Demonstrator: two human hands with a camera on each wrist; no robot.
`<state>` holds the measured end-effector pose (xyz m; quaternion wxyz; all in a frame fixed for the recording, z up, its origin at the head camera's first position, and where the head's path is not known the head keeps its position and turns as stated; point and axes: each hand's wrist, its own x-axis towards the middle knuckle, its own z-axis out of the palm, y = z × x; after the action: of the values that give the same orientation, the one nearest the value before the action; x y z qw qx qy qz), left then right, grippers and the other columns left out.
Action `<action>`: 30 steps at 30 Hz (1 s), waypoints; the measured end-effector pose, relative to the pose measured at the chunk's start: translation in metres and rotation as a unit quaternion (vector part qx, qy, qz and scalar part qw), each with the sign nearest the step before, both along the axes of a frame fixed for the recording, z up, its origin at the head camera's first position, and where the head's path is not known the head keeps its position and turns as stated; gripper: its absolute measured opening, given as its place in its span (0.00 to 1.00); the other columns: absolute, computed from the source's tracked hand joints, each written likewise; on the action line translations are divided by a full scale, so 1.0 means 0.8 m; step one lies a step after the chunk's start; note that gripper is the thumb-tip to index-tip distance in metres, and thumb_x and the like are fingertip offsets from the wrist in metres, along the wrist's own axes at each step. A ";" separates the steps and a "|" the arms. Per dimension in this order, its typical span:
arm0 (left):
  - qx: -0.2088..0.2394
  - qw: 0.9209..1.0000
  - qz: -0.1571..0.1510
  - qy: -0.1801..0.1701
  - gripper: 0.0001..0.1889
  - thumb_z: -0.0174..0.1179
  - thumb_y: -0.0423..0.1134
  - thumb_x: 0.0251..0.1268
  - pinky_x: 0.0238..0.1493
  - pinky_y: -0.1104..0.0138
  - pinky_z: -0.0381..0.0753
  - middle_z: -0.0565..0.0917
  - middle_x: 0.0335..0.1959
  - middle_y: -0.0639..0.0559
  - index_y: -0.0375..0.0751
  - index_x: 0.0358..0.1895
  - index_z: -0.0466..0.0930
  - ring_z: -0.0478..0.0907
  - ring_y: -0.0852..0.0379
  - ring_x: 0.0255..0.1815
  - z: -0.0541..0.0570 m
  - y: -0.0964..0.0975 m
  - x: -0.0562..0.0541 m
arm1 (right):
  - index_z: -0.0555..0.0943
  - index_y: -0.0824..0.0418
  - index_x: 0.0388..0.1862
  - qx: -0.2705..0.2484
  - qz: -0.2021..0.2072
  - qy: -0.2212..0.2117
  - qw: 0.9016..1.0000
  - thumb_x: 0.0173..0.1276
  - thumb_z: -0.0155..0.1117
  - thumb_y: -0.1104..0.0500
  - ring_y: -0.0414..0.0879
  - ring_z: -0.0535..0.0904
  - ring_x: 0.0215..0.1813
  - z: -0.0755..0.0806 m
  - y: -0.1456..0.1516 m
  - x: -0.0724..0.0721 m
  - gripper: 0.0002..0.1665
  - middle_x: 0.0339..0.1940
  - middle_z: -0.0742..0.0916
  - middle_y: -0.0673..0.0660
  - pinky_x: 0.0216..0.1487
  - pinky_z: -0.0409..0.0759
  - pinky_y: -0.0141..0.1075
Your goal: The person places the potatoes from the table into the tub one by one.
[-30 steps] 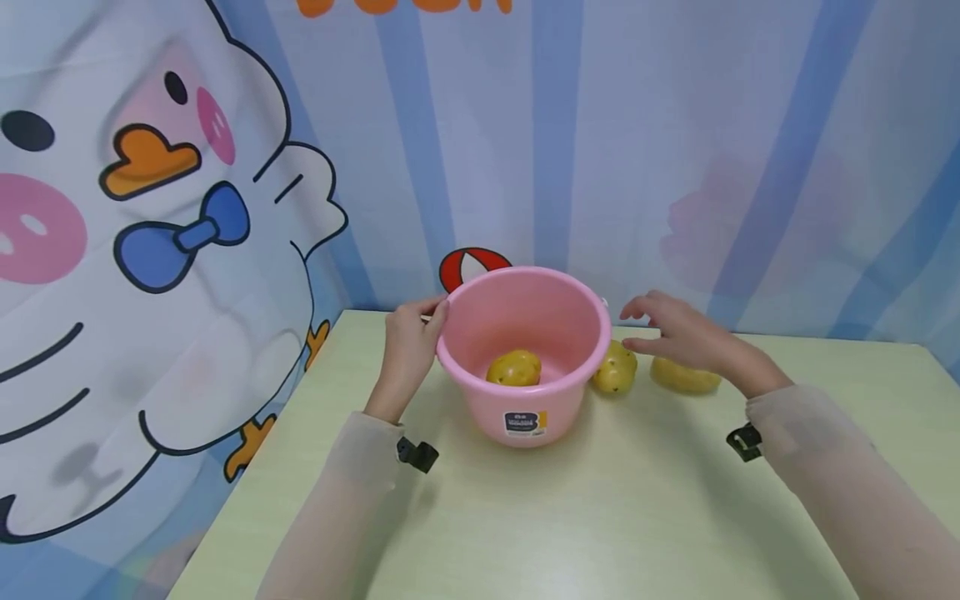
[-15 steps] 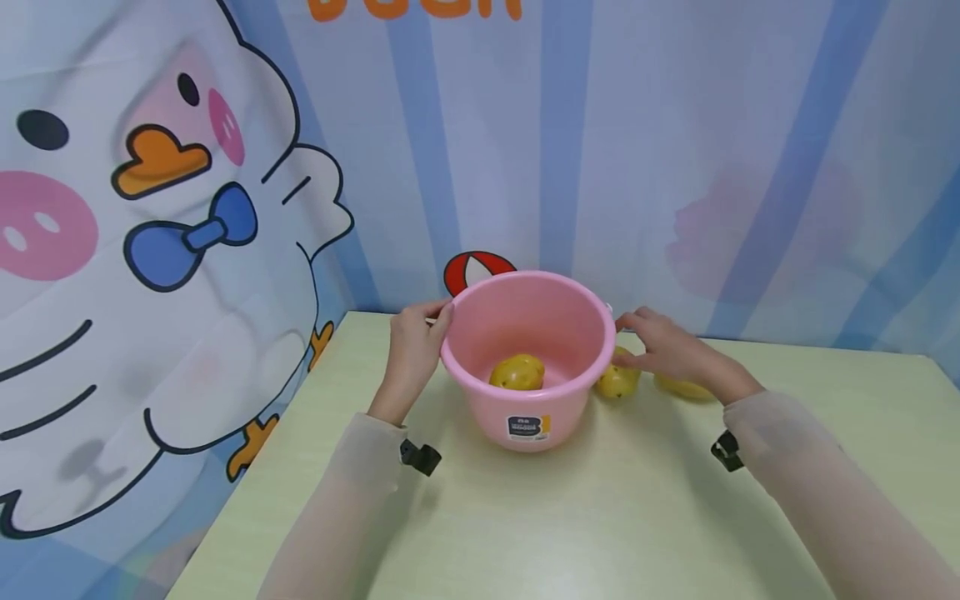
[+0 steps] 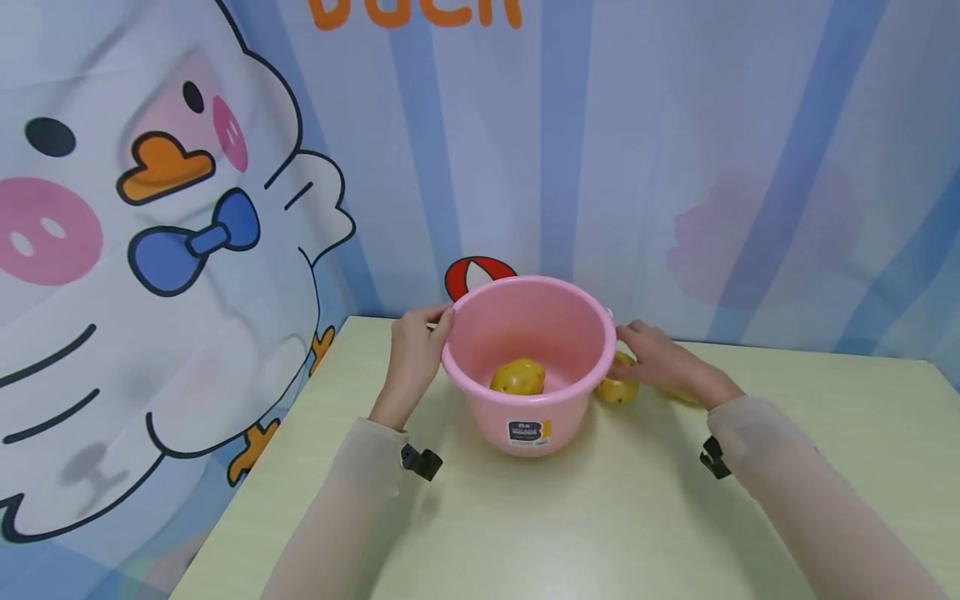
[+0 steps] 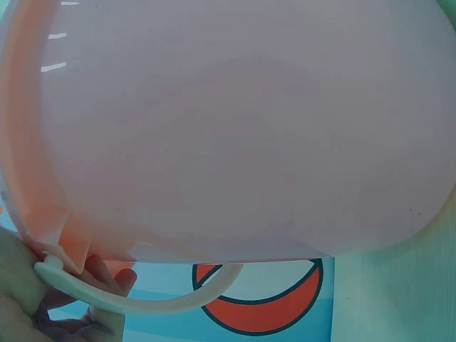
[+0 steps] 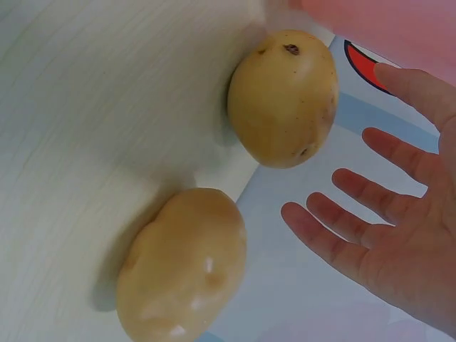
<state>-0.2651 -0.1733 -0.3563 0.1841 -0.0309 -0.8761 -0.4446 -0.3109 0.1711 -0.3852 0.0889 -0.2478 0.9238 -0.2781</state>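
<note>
A pink bucket (image 3: 491,421) stands upright on the table, and one potato (image 3: 517,377) lies inside it. At the bucket's left side my left hand (image 3: 412,358) grips the rim, with the white handle (image 4: 142,303) beside its fingers in the left wrist view. My right hand (image 3: 663,358) hovers close to the bucket's right side, fingers spread and holding nothing. Below its fingers a second potato (image 5: 285,100) rests on the table by the bucket. A third potato (image 5: 185,263) lies farther right, mostly hidden behind the hand in the head view.
The pale table (image 3: 517,533) runs in front of the bucket and to the right. Behind it hangs a cloth backdrop (image 3: 630,167) with blue stripes, and a large printed duck (image 3: 90,350) fills the left side.
My right hand has moved left and a little down, toward the potato beside the bucket. My left hand keeps its grip on the rim, and the bucket stays in place.
</note>
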 end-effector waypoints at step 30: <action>0.003 1.000 0.000 0.008 0.18 0.54 0.44 0.77 0.33 0.63 0.86 0.86 0.45 0.45 0.38 0.59 0.83 0.84 0.52 0.34 -0.001 -0.001 -0.001 | 0.76 0.62 0.63 0.003 0.056 0.027 0.998 0.59 0.76 0.54 0.58 0.66 0.52 -0.042 -0.010 -0.021 0.34 0.44 0.79 0.58 0.47 0.73 0.54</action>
<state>-0.2657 -0.1744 -0.3573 0.1909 -0.0335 -0.8735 -0.4466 -0.3275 0.1633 -0.4191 0.0801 -0.3062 0.9115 -0.2628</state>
